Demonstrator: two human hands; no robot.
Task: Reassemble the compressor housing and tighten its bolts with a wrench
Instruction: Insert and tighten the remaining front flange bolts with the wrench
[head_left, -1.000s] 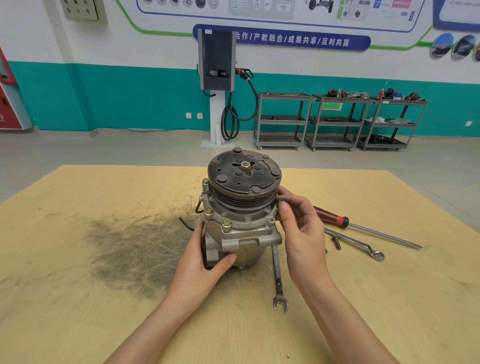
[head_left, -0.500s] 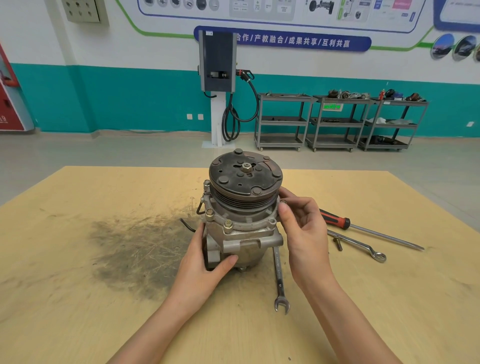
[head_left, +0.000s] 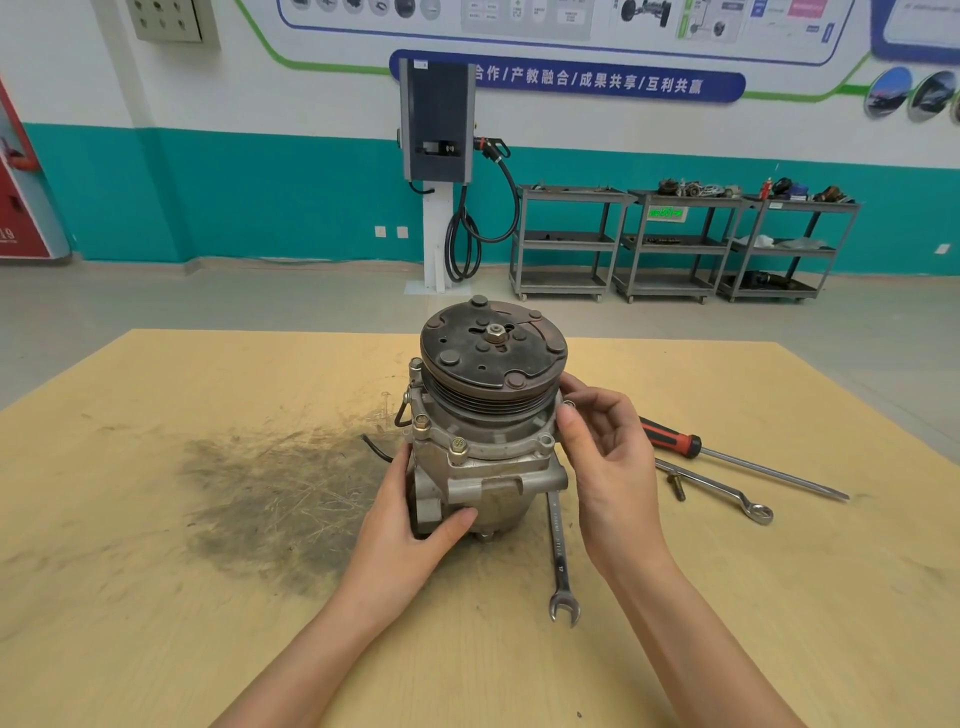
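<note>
The compressor (head_left: 483, 447) stands upright on the wooden table (head_left: 156, 597), its dark pulley disc facing up. Bolts (head_left: 458, 445) sit in the housing flange below the pulley. My left hand (head_left: 410, 525) grips the lower left of the housing, thumb across the front. My right hand (head_left: 605, 457) is at the right side of the flange, thumb and fingers pinching a bolt head (head_left: 568, 404) there. An open-end wrench (head_left: 561, 561) lies on the table just right of the compressor.
A red-handled screwdriver (head_left: 727, 457), a ring spanner (head_left: 722, 491) and a loose bolt (head_left: 677, 486) lie to the right. A dark grease stain (head_left: 270, 499) covers the table left of the compressor. Shelving carts and a charger stand far behind.
My right fingers have shifted slightly on the bolt at the flange's right side. The compressor and my left hand stay put.
</note>
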